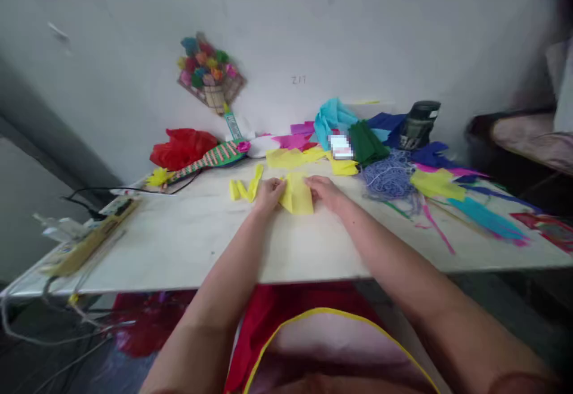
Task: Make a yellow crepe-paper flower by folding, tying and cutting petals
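One yellow sheet (301,196) spans the gap between the left hand (269,194) and the right hand (324,190), which pinch its opposite sides over the white table (179,245), neither clearly nearer.

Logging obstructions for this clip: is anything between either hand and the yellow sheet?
Nothing visible is: the left hand and right hand hold the yellow sheet at opposite sides. The narrow yellow pieces lie left of the left hand, not in between.
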Available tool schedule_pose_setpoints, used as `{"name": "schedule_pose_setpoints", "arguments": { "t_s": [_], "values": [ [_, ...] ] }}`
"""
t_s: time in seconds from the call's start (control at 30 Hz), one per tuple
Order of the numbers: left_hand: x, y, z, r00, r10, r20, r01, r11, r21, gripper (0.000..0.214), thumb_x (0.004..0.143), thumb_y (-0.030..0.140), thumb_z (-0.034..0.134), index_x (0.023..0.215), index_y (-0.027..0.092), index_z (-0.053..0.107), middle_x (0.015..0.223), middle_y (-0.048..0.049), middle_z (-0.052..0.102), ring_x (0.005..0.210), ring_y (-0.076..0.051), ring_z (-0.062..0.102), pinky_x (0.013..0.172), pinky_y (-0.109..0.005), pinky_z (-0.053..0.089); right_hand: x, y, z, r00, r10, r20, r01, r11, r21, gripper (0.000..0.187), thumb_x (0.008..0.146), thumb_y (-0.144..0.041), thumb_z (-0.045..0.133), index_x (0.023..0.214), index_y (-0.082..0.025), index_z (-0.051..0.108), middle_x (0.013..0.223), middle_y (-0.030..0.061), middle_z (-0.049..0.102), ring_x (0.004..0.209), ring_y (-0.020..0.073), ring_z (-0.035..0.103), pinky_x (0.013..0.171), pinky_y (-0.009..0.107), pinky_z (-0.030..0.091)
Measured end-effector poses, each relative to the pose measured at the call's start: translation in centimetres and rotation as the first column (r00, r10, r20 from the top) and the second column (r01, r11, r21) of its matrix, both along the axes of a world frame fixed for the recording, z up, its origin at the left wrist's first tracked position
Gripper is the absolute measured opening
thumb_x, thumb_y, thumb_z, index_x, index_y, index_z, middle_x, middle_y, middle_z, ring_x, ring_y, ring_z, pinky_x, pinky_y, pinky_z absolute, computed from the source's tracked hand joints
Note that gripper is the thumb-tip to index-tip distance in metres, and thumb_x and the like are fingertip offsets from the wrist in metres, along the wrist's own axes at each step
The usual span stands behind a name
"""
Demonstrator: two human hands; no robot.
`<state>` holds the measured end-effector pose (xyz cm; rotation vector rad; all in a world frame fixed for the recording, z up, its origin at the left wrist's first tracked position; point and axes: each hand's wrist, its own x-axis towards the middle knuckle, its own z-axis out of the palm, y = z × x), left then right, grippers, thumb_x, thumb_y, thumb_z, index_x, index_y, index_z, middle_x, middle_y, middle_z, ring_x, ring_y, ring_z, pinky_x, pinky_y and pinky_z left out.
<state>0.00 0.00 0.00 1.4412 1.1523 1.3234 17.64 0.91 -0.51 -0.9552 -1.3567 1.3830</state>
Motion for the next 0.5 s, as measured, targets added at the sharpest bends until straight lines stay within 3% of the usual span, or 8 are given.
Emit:
{"name": "schedule_pose_setpoints", "arguments": {
  "t_s": [0.17,0.3,0.5],
  "values": [
    [-0.05,0.05,-0.07,0.999,-0.022,-0.025,0.022,1.0,-0.02,0.031,0.065,0.046,0.059,0.065,0.016,0.05,0.055,0.0031,0.051,0.049,-0.008,0.044,0.046,-0.02,0.031,-0.35,-0.04,-0.2,0.995,-0.046,0.089,0.041,0.997,0.06,0.02,0.059,-0.033,0.066,0.062,-0.018,0.053,0.055,-0.003,0.057,0.052,0.0108,0.052,0.048,0.021,0.039],
    [-0.16,0.19,-0.04,0.996,-0.004,-0.086,0.001,1.0,-0.025,0.032,0.065,0.047,0.059,0.069,0.015,0.055,0.056,0.0026,0.052,0.05,-0.008,0.044,0.048,-0.021,0.031,-0.36,-0.02,-0.24,0.994,-0.004,0.106,-0.003,0.998,0.07,0.017,0.059,-0.029,0.066,0.066,-0.017,0.057,0.06,-0.0026,0.06,0.055,0.0114,0.054,0.053,0.023,0.043],
    [-0.28,0.31,-0.07,0.994,0.055,-0.094,-0.056,0.998,-0.005,0.029,0.063,0.044,0.06,0.065,0.016,0.054,0.054,0.0032,0.05,0.049,-0.008,0.043,0.048,-0.021,0.03,-0.4,-0.87,0.55,0.988,0.021,0.151,-0.031,0.998,0.063,0.018,0.061,-0.03,0.066,0.07,-0.017,0.058,0.057,-0.002,0.06,0.046,0.0104,0.051,0.043,0.022,0.039]
  ]
}}
